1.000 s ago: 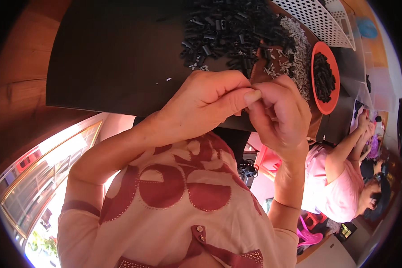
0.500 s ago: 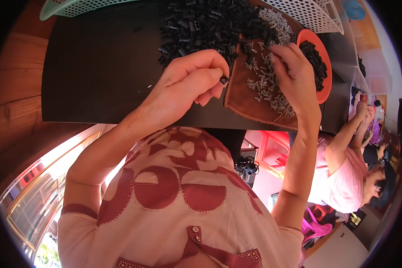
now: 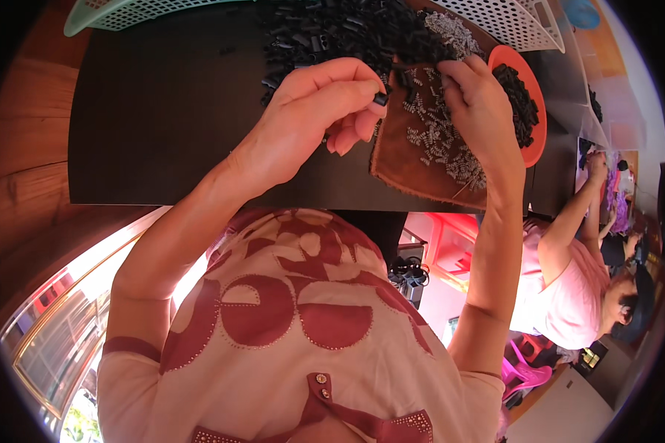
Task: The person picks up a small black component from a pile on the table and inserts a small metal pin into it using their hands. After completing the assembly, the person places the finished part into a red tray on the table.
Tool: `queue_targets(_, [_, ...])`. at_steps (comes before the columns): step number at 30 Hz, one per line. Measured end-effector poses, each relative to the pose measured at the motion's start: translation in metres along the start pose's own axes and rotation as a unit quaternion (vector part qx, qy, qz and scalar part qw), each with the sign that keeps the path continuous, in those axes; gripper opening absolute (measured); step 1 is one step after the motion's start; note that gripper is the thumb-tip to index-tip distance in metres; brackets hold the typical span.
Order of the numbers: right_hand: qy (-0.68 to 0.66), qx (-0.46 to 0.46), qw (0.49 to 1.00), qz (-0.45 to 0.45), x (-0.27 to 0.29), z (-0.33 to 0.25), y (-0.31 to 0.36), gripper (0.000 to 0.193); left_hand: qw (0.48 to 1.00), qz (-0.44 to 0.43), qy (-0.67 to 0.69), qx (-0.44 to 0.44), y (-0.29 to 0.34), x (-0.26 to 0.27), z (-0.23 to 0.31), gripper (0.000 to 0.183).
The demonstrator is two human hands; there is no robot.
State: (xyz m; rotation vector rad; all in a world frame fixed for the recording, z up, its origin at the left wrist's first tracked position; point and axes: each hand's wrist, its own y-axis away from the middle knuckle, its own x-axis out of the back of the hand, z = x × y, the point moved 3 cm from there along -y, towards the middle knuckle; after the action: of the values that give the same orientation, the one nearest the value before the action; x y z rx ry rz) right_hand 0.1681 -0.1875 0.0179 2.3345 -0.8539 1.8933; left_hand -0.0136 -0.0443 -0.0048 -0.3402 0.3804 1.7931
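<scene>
Between the thumb and forefinger of my left hand [image 3: 314, 111] is a small black plastic tube [image 3: 381, 97], held above the table's near side. My right hand [image 3: 480, 103] hangs over the brown cloth [image 3: 399, 159] with its fingers curled together; whatever the fingertips hold, if anything, is hidden. Many small metal springs [image 3: 440, 140] lie scattered on that cloth, just below the right hand. Beyond both hands spreads a heap of black plastic pieces [image 3: 321, 33], some of them hollow.
An orange bowl [image 3: 537, 136] of black pieces stands right of my right hand. More springs [image 3: 454, 33] are piled behind it. A white perforated basket [image 3: 550, 33] and a green basket [image 3: 89, 18] edge the dark table [image 3: 162, 118]. Another person [image 3: 569, 280] sits at right.
My left hand has moved slightly right and away from me with the black tube. My right hand has shifted a little left and farther out, its fingers more curled.
</scene>
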Motion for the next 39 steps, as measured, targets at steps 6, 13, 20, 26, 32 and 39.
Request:
queue_targets(6, [-0.027,-0.025,0.996,-0.082,0.005,0.001,-0.001,0.016,0.999,-0.019,0.042,-0.003,-0.007,0.003,-0.001,0.023])
queue_targets(13, [0.024,-0.009,0.997,-0.07,0.001,-0.001,-0.009,0.018,0.996,-0.061,0.063,0.014,-0.012,-0.003,0.003,0.024])
queue_targets(20, [0.082,-0.005,0.992,-0.091,-0.004,-0.003,-0.015,0.02,0.997,-0.042,0.057,0.028,-0.009,0.0,-0.002,0.024])
queue_targets(26, [0.119,0.008,0.988,-0.103,-0.01,-0.006,-0.019,0.024,0.996,-0.05,0.068,0.031,-0.009,0.002,-0.006,0.024])
queue_targets(32, [0.062,0.027,0.997,-0.037,-0.007,-0.006,-0.015,0.025,0.995,-0.047,0.09,0.019,-0.006,0.003,-0.007,0.023])
queue_targets(39, [-0.204,-0.07,0.976,0.009,0.01,-0.024,-0.008,0.019,0.988,-0.043,0.15,0.015,-0.007,0.005,-0.009,0.028])
